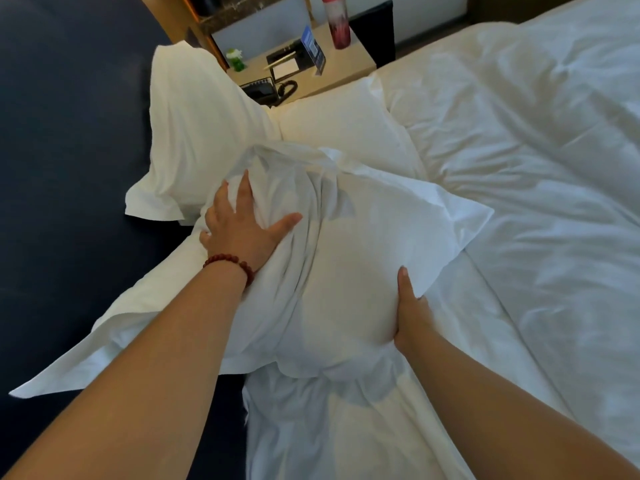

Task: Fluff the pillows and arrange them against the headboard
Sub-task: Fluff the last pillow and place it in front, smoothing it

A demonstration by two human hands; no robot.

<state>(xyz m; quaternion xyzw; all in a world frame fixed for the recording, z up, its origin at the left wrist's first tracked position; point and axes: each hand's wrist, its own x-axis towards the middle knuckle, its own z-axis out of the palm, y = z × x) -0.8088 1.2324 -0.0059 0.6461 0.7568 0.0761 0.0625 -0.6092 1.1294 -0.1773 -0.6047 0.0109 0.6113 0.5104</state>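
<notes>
A plump white pillow (346, 271) lies in front of me on the bed, pressed between both hands. My left hand (242, 226), with a red bead bracelet at the wrist, lies spread on its upper left side. My right hand (410, 306) cups its lower right side. A second white pillow (197, 133) stands upright against the dark blue headboard (69, 150). A third white pillow (346, 123) lies flat behind the one I hold. Another white pillow (138, 323) lies beneath my left forearm, along the headboard.
A rumpled white duvet (536, 168) covers the bed to the right. Beyond the pillows stands a nightstand (346, 69) with a black telephone (266, 90), a notepad, a blue card and a red bottle (337, 22).
</notes>
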